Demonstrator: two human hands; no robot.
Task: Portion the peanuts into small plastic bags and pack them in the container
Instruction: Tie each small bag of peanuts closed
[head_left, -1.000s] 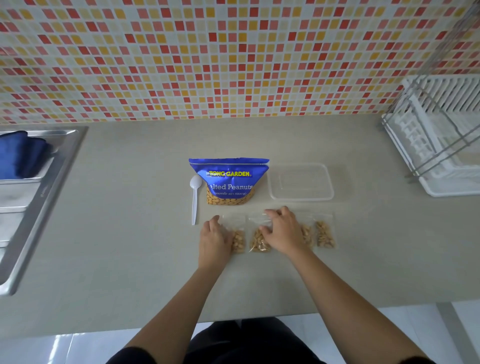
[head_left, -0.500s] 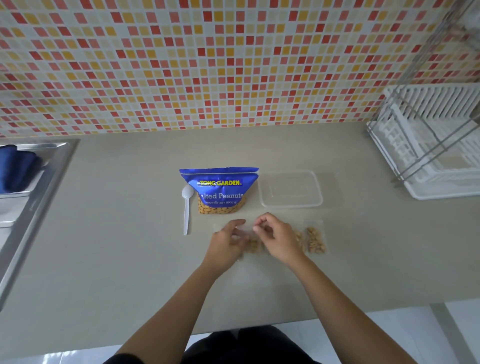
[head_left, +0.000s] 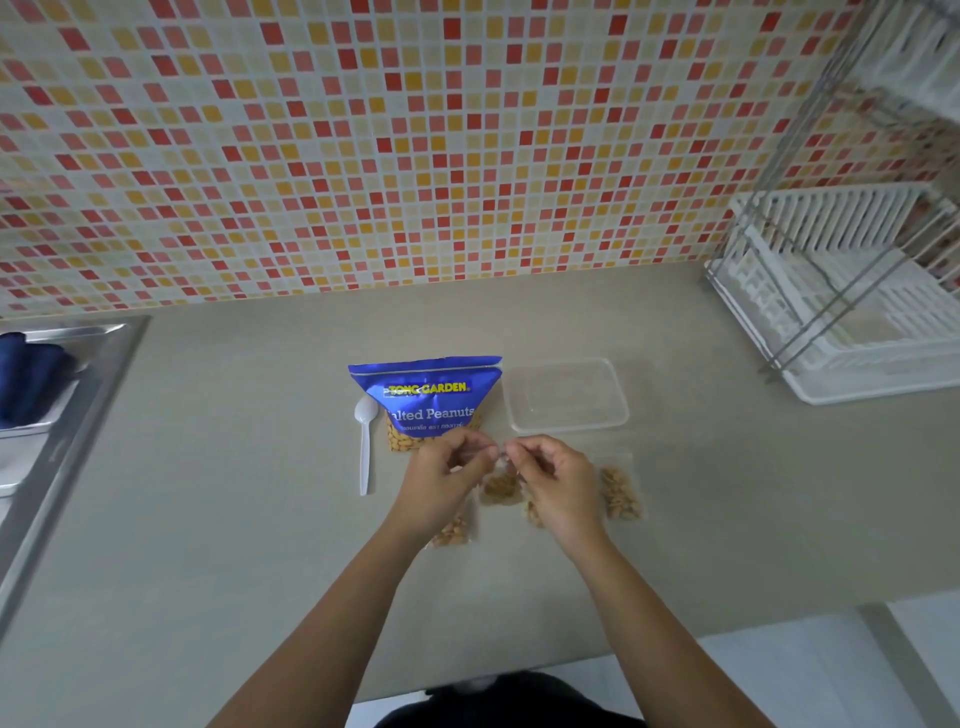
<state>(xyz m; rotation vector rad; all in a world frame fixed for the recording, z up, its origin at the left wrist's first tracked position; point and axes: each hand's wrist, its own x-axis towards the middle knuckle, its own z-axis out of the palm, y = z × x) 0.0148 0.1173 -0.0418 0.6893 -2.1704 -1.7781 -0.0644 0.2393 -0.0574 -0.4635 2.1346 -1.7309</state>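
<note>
Left hand (head_left: 441, 486), right hand (head_left: 558, 486) pinch small peanut bag (head_left: 500, 488) top; peanuts hang below fingertips. Bag raised since earlier.

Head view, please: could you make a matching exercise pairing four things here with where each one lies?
Things:
1 white plastic spoon
2 clear plastic container
3 white dish rack
4 blue cloth

Places:
A far right
B just left of the Tong Garden peanut bag
C in the sink
D just right of that bag

Pairs: 1-B; 2-D; 3-A; 4-C
</note>
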